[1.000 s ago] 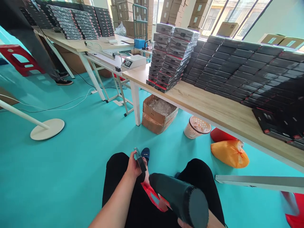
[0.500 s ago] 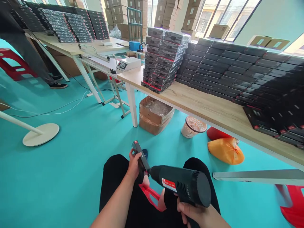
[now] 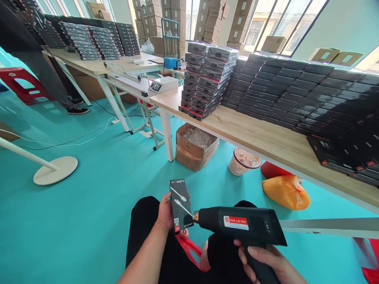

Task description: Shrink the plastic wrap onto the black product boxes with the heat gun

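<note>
The heat gun is matt black plastic, the box glossy card, the table at two o'clock smooth wood.

Wrapped stacks on a table, cardboard carton beneath, wastebasket to its right

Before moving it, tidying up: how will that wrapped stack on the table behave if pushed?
Likely tippy: the shrink-wrapped stack of black boxes is tall, narrow, near the wooden table's edge. Glossy wrap probably slips, so upper packs could shift.
</note>
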### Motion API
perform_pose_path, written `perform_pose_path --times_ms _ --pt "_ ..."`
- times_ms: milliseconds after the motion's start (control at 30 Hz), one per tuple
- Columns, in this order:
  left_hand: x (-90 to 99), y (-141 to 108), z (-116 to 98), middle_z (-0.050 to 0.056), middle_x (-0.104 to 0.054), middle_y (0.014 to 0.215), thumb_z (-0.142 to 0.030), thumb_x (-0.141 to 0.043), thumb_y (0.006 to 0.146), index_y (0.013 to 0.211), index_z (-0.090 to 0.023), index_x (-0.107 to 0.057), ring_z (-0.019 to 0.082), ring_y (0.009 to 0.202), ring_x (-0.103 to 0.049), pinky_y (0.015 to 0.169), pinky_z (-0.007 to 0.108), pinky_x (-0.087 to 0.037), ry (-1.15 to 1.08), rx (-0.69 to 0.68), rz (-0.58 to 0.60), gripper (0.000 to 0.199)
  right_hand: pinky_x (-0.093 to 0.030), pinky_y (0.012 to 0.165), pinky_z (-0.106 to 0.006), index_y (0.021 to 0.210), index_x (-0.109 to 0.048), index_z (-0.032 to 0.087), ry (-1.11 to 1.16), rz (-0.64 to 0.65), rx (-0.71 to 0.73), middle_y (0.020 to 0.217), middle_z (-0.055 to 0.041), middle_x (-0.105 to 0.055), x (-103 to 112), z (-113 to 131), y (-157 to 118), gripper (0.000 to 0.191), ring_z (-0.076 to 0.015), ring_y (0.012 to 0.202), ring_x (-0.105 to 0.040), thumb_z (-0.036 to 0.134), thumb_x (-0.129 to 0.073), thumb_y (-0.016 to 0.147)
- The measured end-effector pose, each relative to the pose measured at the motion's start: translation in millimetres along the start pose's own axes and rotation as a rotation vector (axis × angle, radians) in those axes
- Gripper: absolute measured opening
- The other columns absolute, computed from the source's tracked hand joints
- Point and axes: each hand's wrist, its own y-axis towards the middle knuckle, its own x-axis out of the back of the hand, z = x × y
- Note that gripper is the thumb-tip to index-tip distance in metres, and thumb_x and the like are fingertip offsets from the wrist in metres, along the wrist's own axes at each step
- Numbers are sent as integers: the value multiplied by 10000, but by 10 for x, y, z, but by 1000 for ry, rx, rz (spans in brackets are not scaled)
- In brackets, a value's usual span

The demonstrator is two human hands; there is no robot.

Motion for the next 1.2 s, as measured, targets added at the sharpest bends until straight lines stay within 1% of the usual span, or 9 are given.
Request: perform_pose_path --times_ms 167,300,400,533,600,667,733,900,1200 --pt "-45 -16 59 183 -761 1006 -517 -582 864 1154 -72 -673 302 854 -730 825 443 -571 38 156 18 539 -426 450 -206 904 -749 118 182 -73 27 724 -31 -651 45 92 355 384 -105 545 -556 428 -848 699" --pt "24 33 108 190 -768 968 -516 -599 882 1111 -64 -693 291 824 -733 828 422 -569 130 203 51 515 -467 485 -200 937 -738 118 237 -55 92 732 -27 -655 -255 319 510 318 -104 574 -567 358 -809 741" --pt "51 59 127 155 -775 913 -501 -645 869 1065 -110 -708 286 830 -735 811 405 -573 181 187 7 443 -464 481 -230 959 -714 125 55 92 95 754 -44 -682 -439 457 474 328 -128 566 -590 360 -782 741" --pt "62 90 138 125 -770 918 -540 -715 804 1089 -151 -690 287 825 -728 790 411 -571 273 14 -78 483 -439 484 -266 835 -718 118 -399 245 14 626 -27 -654 -327 471 305 243 -145 516 -561 314 -767 698" --pt "88 124 148 81 -761 905 -405 -803 748 1076 -174 -679 243 799 -713 777 351 -553 393 -211 -167 420 -443 510 -273 807 -725 123 -497 134 18 542 -3 -604 -149 422 245 227 -146 515 -540 330 -747 717" --pt "129 168 163 24 -741 890 -237 -842 696 1041 -201 -673 183 777 -681 774 279 -520 548 -428 -240 386 -447 519 -269 868 -731 132 -402 -24 37 595 -8 -623 30 373 218 281 -143 533 -548 391 -725 759" --pt "165 209 180 -12 -717 878 -160 -832 685 1011 -223 -670 150 762 -646 769 248 -497 697 -520 -242 369 -449 511 -255 946 -731 142 -235 -130 53 712 -22 -659 155 348 203 324 -136 564 -566 416 -735 772" --pt "116 253 198 -16 -679 828 -93 -831 655 917 -222 -702 169 802 -610 777 244 -476 832 -498 -141 319 -441 479 -228 983 -737 133 -30 -81 87 781 -43 -671 195 432 163 312 -129 577 -565 366 -756 777" --pt "23 173 197 14 -687 967 -18 -818 625 880 -229 -742 188 967 -605 893 241 -453 862 -530 -173 340 -465 472 -213 994 -734 127 -22 -57 43 775 -39 -666 240 624 211 278 -123 578 -570 328 -755 803"
